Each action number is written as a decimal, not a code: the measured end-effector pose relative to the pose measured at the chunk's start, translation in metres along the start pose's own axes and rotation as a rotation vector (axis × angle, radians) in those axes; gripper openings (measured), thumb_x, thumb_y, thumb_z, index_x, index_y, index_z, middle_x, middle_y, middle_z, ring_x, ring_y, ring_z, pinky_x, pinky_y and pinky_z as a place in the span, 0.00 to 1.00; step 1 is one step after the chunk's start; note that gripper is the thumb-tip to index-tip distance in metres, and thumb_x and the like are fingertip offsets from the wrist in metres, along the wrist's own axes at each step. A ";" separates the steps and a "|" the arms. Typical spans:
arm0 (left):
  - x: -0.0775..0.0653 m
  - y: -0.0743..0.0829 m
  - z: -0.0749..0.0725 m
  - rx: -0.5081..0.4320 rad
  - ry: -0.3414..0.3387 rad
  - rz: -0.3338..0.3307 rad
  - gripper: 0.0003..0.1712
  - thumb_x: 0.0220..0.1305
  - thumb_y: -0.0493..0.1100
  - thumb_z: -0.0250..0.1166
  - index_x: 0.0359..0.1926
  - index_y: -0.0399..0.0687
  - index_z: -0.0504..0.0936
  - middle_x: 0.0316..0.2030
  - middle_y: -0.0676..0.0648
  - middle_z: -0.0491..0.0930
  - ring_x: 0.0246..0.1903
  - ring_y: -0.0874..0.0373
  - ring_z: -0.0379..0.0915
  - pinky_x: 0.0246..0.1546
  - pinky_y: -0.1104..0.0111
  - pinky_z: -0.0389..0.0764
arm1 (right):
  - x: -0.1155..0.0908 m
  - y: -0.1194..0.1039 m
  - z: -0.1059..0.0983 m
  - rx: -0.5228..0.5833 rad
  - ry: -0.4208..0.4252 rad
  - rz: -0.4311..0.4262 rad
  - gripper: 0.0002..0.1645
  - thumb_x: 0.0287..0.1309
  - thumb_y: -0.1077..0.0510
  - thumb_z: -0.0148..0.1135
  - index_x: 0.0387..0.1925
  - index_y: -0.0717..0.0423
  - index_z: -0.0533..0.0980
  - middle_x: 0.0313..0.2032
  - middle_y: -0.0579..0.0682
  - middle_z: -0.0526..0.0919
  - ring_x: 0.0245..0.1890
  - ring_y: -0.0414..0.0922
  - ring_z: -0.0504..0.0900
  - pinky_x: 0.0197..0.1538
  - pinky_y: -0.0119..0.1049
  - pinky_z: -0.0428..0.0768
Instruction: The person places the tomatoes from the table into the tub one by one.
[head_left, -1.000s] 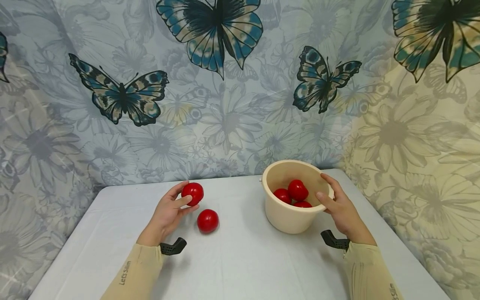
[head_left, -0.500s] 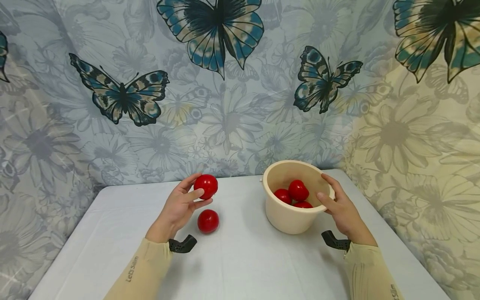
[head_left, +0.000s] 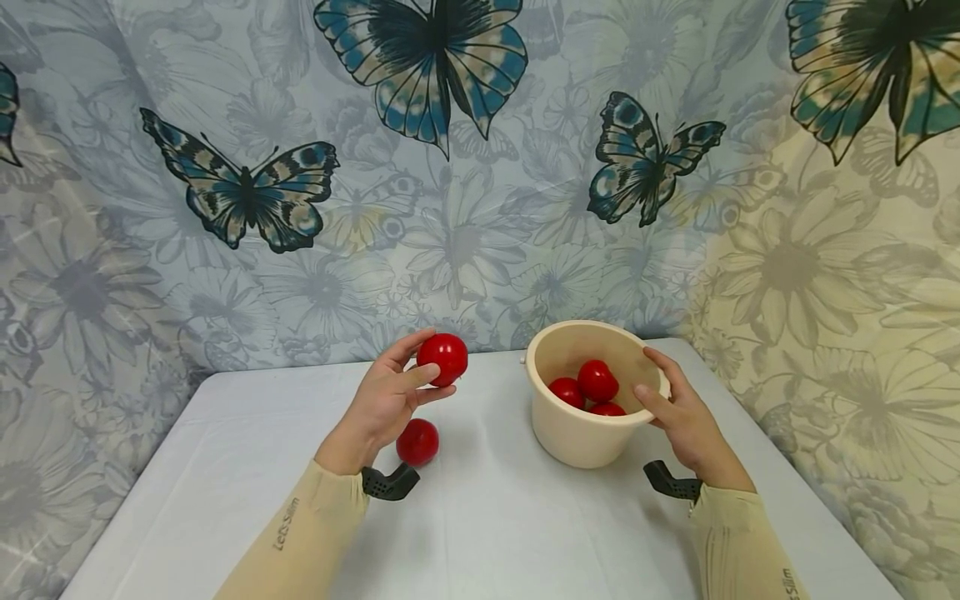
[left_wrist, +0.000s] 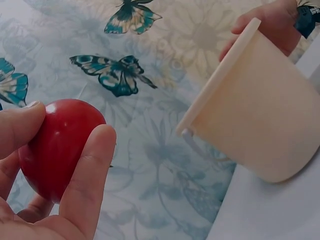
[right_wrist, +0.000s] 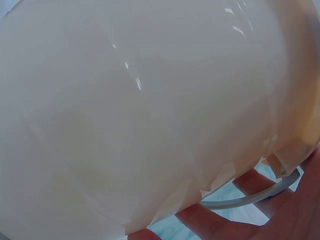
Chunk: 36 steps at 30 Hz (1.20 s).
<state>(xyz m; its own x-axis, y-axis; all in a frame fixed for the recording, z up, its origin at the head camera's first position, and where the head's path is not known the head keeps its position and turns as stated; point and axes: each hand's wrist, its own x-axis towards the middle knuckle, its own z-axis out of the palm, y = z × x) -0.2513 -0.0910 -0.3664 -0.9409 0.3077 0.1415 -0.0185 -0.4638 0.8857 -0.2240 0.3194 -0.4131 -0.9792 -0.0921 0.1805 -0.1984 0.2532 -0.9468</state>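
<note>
My left hand (head_left: 386,400) holds a shiny red tomato (head_left: 447,360) up above the table, between thumb and fingers. In the left wrist view the thumb and fingers (left_wrist: 92,175) wrap the tomato (left_wrist: 62,145) from both sides. A second tomato (head_left: 417,442) lies on the table, partly behind the left wrist. To the right, a cream plastic bucket (head_left: 577,442) leans slightly, with several tomatoes (head_left: 597,381) inside. My right hand (head_left: 686,412) grips the bucket's right rim, thumb inside and fingers outside. The right wrist view is mostly bucket wall (right_wrist: 140,115), with the fingers beneath a grey handle (right_wrist: 250,197).
A white cloth covers the table (head_left: 495,533). Behind it hangs a floral backdrop with butterflies (head_left: 247,196), close to the table's back edge and the bucket. Black straps (head_left: 390,482) sit on both wrists.
My left hand has carried its tomato to the right and upward, past the tomato on the table and nearer the bucket. The right hand and bucket have stayed in place.
</note>
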 end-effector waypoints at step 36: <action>0.026 -0.017 0.096 0.134 -0.155 -0.036 0.30 0.64 0.25 0.62 0.67 0.41 0.73 0.58 0.37 0.73 0.52 0.41 0.75 0.44 0.51 0.84 | 0.000 -0.002 0.000 0.008 -0.004 -0.003 0.41 0.75 0.54 0.52 0.79 0.49 0.44 0.74 0.63 0.46 0.64 0.62 0.64 0.50 0.28 0.79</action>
<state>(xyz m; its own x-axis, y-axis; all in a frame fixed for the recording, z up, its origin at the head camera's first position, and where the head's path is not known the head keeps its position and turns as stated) -0.2434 0.0047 -0.3352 -0.8769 0.4511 0.1663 0.0041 -0.3389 0.9408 -0.2234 0.3187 -0.4115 -0.9784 -0.0970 0.1826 -0.2013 0.2451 -0.9484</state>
